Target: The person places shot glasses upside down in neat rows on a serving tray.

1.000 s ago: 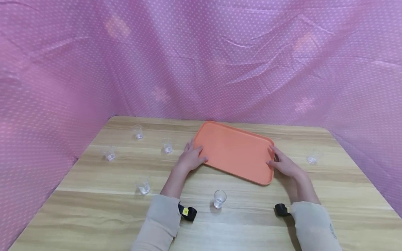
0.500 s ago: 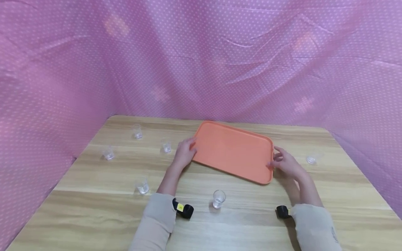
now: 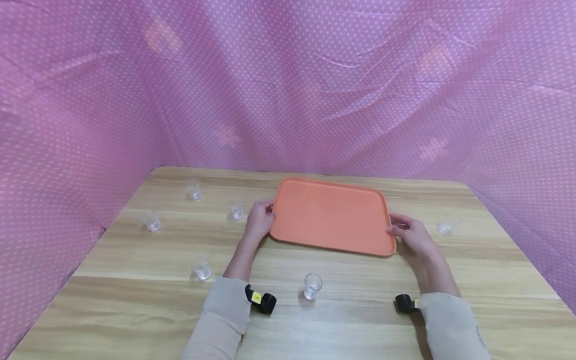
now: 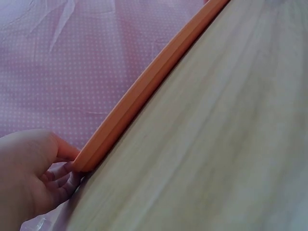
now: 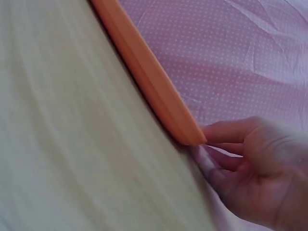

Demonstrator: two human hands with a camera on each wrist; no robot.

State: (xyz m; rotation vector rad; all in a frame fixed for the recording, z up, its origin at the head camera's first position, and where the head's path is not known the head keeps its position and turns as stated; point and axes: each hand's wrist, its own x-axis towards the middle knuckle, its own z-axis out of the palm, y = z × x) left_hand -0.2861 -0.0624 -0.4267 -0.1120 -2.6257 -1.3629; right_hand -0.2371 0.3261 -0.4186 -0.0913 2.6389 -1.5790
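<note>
An orange rectangular tray (image 3: 333,215) lies on the wooden table, its long front edge slanting slightly down to the right. At its left short side, my left hand (image 3: 258,221) grips the rim, thumb above and fingers curled beneath in the left wrist view. My right hand (image 3: 415,236) pinches the opposite short side. In the right wrist view the tray's rim (image 5: 154,89) runs to that hand's thumb and fingers. A clear small glass (image 3: 312,287) stands in front of the tray, between the forearms. Nothing lies on the tray.
Several more clear glasses stand on the left of the table, one of them (image 3: 237,211) close to my left hand. Another glass (image 3: 444,228) is just right of my right hand. Pink dotted cloth (image 3: 288,90) hangs behind the table and along its sides.
The tray has turned, so that its front edge runs nearer to level, and its left end has come a little closer. Both hands have moved from spread fingers on its ends to gripping its rim.
</note>
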